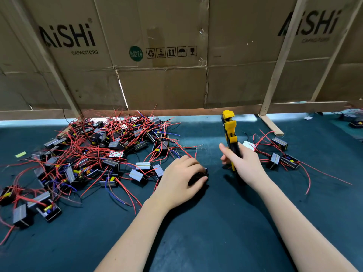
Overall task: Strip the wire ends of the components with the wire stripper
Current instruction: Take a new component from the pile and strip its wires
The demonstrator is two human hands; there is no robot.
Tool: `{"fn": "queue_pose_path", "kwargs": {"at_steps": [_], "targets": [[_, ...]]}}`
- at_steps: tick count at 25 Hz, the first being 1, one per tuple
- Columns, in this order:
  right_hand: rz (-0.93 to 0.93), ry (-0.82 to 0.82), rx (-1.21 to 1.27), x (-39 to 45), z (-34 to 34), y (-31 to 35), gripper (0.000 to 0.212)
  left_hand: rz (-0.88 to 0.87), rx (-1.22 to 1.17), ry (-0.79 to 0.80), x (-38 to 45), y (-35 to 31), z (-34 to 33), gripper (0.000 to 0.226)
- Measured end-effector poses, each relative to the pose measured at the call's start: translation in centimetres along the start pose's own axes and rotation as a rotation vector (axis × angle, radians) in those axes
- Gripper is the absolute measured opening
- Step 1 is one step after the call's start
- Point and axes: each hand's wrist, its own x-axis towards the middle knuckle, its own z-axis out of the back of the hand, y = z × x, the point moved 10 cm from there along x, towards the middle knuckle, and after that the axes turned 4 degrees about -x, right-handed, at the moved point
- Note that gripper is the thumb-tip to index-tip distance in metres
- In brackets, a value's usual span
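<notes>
My right hand grips the black handles of a yellow wire stripper, which stands upright with its jaws pointing up. My left hand lies over a small black component on the dark green mat, fingers curled round it; most of the component is hidden under the fingers. Its red wires run away from the hand toward the back. A big heap of black components with red and blue wires lies to the left. A few more components sit to the right of the stripper.
A cardboard wall on wooden struts closes off the back of the table. The dark green mat spreads bare between my forearms. A wooden foot rests on the mat at back right.
</notes>
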Motion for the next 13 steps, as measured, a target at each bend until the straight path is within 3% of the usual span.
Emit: {"fn": "queue_pose_path", "kwargs": {"at_steps": [5, 7, 13], "targets": [[0.000, 0.034, -0.037, 0.0, -0.3, -0.1, 0.055, 0.238, -0.177, -0.194, -0.3, 2.2, 2.0, 0.016], [0.003, 0.041, -0.046, 0.0, -0.4, -0.1, 0.055, 0.341, -0.106, -0.259, -0.8, 3.4, 2.6, 0.027], [0.004, 0.036, -0.049, 0.1, -0.3, -0.1, 0.056, 0.579, 0.216, -0.120, -1.7, 5.8, 1.5, 0.042]]}}
